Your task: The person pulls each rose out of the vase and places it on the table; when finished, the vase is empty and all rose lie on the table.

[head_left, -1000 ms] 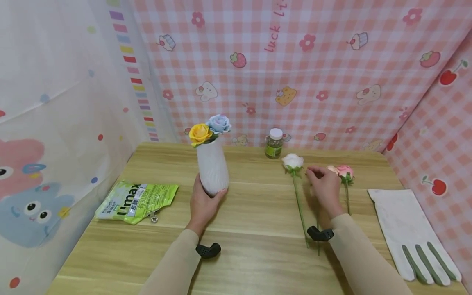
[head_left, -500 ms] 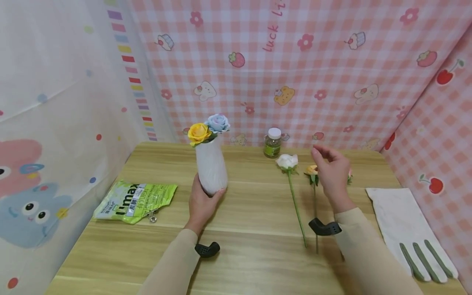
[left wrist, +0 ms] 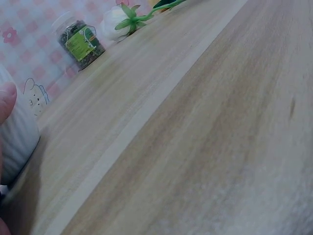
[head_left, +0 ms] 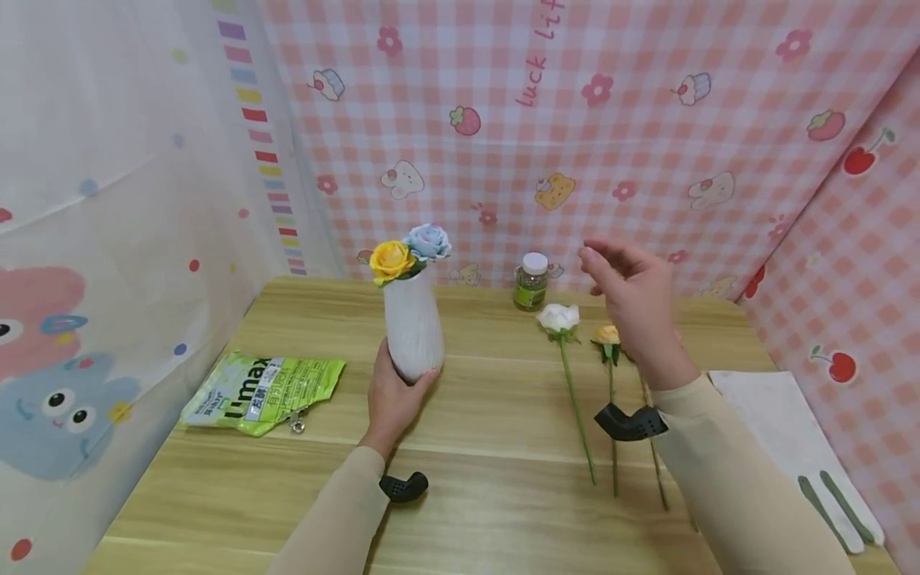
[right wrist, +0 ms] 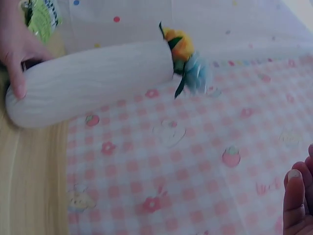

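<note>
My left hand (head_left: 398, 395) grips the lower part of a white ribbed vase (head_left: 414, 327), thumb toward the front. The vase leans slightly. Out of its mouth show a yellow rose (head_left: 391, 261) and a light blue rose (head_left: 429, 241). My right hand (head_left: 636, 303) is raised over the right side of the table, fingers loosely bent and nothing seen between them. Below and left of it lie a white rose (head_left: 559, 318) and an orange-yellow rose (head_left: 606, 335) with long stems. Another stem (head_left: 656, 455) runs out from under the right hand and forearm; its bloom is hidden.
A small jar (head_left: 531, 283) with a white lid stands at the table's back edge. On the left lies a green bag (head_left: 266, 393) with a metal clip (head_left: 298, 423). A white glove (head_left: 765, 407) lies at the right, partly behind my sleeve. Patterned cloth walls surround the table.
My right hand has risen from among the flowers on the table, uncovering the orange-yellow rose. The pink rose is now hidden behind it. My left hand keeps its grip on the vase.
</note>
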A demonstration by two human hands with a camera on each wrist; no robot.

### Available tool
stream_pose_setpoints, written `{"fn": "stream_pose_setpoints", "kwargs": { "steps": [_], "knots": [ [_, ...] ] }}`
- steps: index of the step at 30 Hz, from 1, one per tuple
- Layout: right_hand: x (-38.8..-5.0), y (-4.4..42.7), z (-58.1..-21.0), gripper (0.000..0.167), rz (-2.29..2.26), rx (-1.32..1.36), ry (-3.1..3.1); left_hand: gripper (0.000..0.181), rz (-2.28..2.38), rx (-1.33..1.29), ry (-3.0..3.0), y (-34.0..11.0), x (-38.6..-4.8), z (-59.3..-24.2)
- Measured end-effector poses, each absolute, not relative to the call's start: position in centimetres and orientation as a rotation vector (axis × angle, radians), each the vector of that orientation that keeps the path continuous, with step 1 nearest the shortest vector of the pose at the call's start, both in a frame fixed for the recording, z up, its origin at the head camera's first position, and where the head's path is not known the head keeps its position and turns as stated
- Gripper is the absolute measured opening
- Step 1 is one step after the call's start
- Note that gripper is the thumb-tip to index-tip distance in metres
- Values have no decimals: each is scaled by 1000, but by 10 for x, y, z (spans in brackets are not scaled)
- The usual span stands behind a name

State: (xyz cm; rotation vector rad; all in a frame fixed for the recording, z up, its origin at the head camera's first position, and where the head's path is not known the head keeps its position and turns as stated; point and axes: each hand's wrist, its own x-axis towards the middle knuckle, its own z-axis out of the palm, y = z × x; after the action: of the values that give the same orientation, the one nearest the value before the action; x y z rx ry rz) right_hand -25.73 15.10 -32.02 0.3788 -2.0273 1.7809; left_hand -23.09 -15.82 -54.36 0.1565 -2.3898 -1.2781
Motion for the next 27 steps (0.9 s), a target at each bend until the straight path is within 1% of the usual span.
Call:
{"fn": "stream_pose_setpoints", "kwargs": {
  "steps": [8, 14, 21, 27],
  "knots": [
    [-257, 96, -288, 24, 1754, 701, -2131, 96, -1284, 172, -2405, -159, -230, -544],
    [-260, 54, -287, 23, 1529, 911, -2262, 95, -1289, 175, -2412, -159, -232, -545],
    [-262, 21, -308, 20, 1440, 913, -2337, 97, -1294, 182, -2408, -159, -232, -543],
    [-270, 14, -323, 22, 1398, 723, -2365, 98, -1302, 180, -2406, -159, -231, -542]
  ]
}}
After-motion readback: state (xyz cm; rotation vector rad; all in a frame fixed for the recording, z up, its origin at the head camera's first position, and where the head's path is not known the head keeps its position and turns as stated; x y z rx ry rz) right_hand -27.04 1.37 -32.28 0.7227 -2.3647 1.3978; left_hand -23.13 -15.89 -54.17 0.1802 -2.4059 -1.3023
